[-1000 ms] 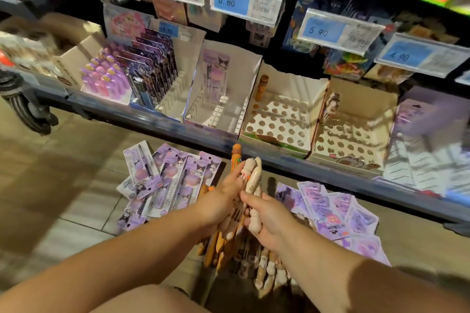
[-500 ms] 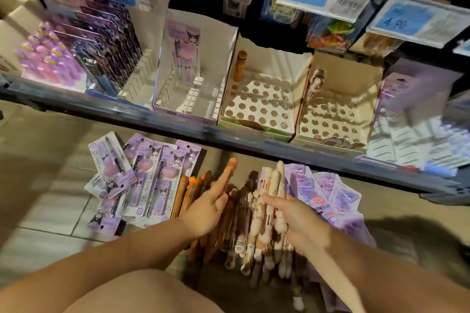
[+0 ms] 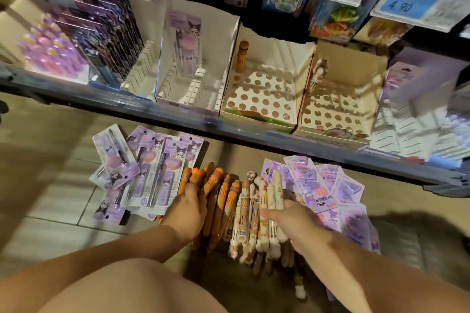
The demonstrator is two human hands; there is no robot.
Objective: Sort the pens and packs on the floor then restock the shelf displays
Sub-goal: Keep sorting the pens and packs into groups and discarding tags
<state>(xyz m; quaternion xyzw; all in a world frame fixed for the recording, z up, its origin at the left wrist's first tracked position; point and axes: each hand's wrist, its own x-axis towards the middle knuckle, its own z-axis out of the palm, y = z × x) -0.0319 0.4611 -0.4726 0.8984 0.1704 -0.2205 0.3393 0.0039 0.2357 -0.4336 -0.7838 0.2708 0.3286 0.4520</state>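
On floor (image 3: 48, 185), left hand (image 3: 187, 211) lowered, gripping orange pens (image 3: 221, 194), right hand (image 3: 296, 220) cream pens (image 3: 256, 202)

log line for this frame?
stage: sorting on floor | left hand: grips orange pens | right hand: holds cream pens | shelf boxes: nearly empty

Both forearms (image 3: 114, 256) are bare, slim and smooth, coming in from seven and five o'clock. The left hand (image 3: 187, 207) and right hand (image 3: 290, 218) are bare too. A bare, rounded knee (image 3: 132, 287) fills six o'clock.
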